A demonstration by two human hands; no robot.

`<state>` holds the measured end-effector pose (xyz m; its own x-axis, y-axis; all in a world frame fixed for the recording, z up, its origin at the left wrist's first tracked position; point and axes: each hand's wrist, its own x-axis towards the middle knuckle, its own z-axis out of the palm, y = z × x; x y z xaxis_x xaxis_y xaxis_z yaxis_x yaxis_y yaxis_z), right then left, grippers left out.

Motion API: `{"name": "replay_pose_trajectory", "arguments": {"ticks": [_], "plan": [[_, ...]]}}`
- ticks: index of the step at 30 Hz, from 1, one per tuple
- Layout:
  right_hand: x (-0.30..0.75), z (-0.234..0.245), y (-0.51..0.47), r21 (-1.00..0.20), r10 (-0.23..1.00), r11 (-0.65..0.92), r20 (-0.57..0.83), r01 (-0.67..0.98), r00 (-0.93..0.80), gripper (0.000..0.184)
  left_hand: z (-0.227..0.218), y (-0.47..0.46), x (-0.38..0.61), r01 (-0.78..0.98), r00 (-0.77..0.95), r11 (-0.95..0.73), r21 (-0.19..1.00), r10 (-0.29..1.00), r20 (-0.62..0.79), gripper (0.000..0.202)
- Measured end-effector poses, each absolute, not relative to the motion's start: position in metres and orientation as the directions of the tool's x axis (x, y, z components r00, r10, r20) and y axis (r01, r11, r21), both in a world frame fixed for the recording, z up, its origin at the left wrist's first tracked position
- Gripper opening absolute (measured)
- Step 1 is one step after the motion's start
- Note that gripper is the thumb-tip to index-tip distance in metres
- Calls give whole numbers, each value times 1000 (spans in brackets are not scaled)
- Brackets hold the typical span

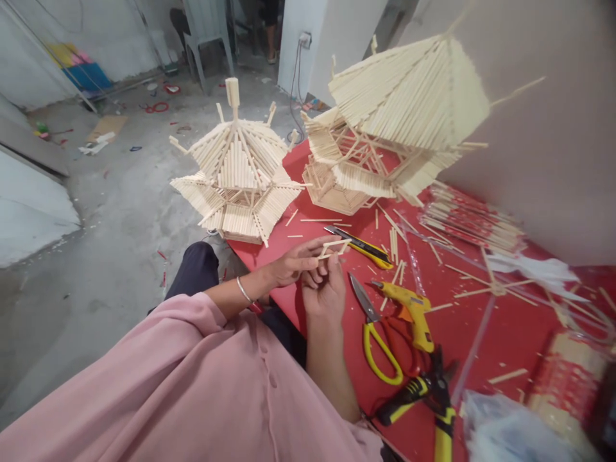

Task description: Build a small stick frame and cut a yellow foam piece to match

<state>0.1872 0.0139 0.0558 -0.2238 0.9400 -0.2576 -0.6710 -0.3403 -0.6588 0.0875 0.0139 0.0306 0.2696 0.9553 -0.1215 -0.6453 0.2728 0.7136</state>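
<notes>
My left hand point(293, 263) and my right hand point(326, 290) meet at the near edge of a red table point(481, 333). Both pinch a small piece made of thin wooden sticks point(334, 248), held between the fingertips just above the table. A silver bangle sits on my left wrist. Right of my hands lie yellow-handled scissors point(378, 333), a yellow glue gun point(409, 311) and a yellow utility knife point(360, 246).
A stick-built roof model point(235, 179) stands at the table's left corner. A larger stick pagoda point(394, 122) rises at the back. Bundles of sticks point(471, 221), loose sticks, pliers point(423, 391) and plastic bags lie to the right. Concrete floor spreads on the left.
</notes>
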Motion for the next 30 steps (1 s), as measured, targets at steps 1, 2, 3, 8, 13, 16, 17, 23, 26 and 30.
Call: {"name": "replay_pose_trajectory", "arguments": {"ticks": [1, 2, 3, 8, 13, 16, 17, 23, 26, 30], "plan": [[187, 57, 13, -655, 939, -343, -256, -673, -230, 41, 30, 13, 87, -650, 265, 265, 712, 958, -114, 90], [188, 58, 12, -653, 937, -349, -256, -672, -238, 41, 30, 12, 87, -655, 257, 259, 710, 960, -114, 90], [188, 60, 11, -653, 934, -358, -259, -667, -247, 41, 30, 11, 86, -657, 248, 262, 707, 961, -125, 90], [190, 63, 2, -675, 924, -383, -284, -631, -258, 39, 30, 9, 83, -638, 267, 365, 678, 931, -249, 87], [192, 63, -8, -670, 924, -382, -297, -636, -242, 46, 32, 9, 87, -616, 319, 404, 676, 913, -255, 85], [194, 64, -12, -649, 922, -386, -303, -656, -243, 48, 33, 9, 90, -632, 288, 341, 696, 937, -197, 85], [195, 64, -13, -639, 920, -389, -308, -664, -242, 49, 33, 9, 91, -636, 274, 320, 702, 944, -181, 85], [195, 66, -16, -630, 910, -409, -333, -660, -246, 46, 42, 6, 93, -669, 233, 249, 700, 965, -120, 81], [196, 63, -21, -667, 909, -413, -348, -620, -231, 41, 45, 4, 92, -679, 216, 259, 686, 965, -150, 72], [204, 55, -34, -849, 964, -245, -266, -468, -22, 41, 46, 4, 88, -747, 210, 234, 623, 971, -114, 64]]}}
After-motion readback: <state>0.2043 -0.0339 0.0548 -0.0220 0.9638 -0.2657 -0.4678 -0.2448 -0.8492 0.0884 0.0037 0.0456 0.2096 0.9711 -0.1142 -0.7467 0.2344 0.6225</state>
